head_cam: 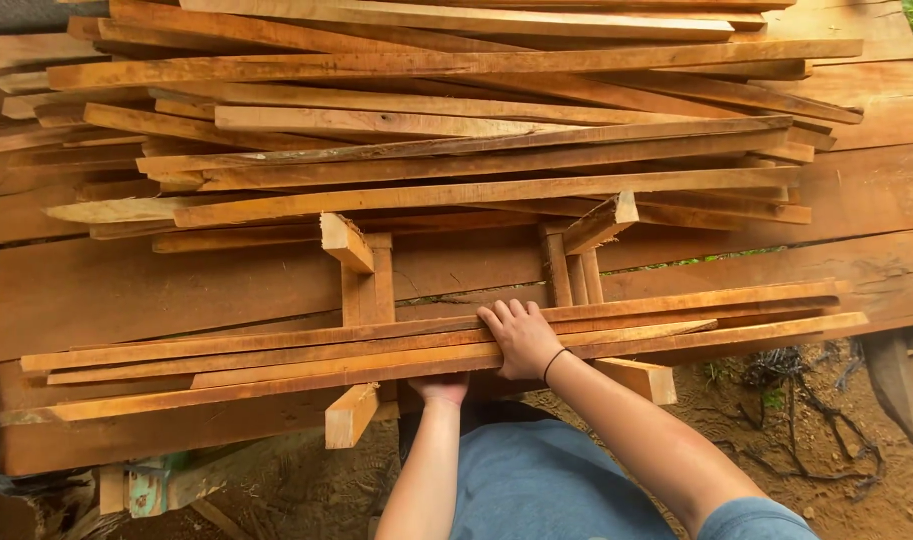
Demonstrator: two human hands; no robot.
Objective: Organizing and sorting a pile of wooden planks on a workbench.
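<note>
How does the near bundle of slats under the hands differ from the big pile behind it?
The near bundle is a few long slats, roughly parallel, resting on cross blocks; the big pile is many slats stacked loosely at mixed angles. The right hand lies on top of the bundle and the left hand grips its near edge; nothing touches the pile. Both are rough-sawn reddish wood.

**Thin wooden strips in a near bundle**

Several long, narrow wooden strips (277, 355), orange-brown and rough-sawn, lie side by side and nearly level across two short cross blocks (349, 300), running left to right, their right ends fanning apart slightly past the blocks
</note>
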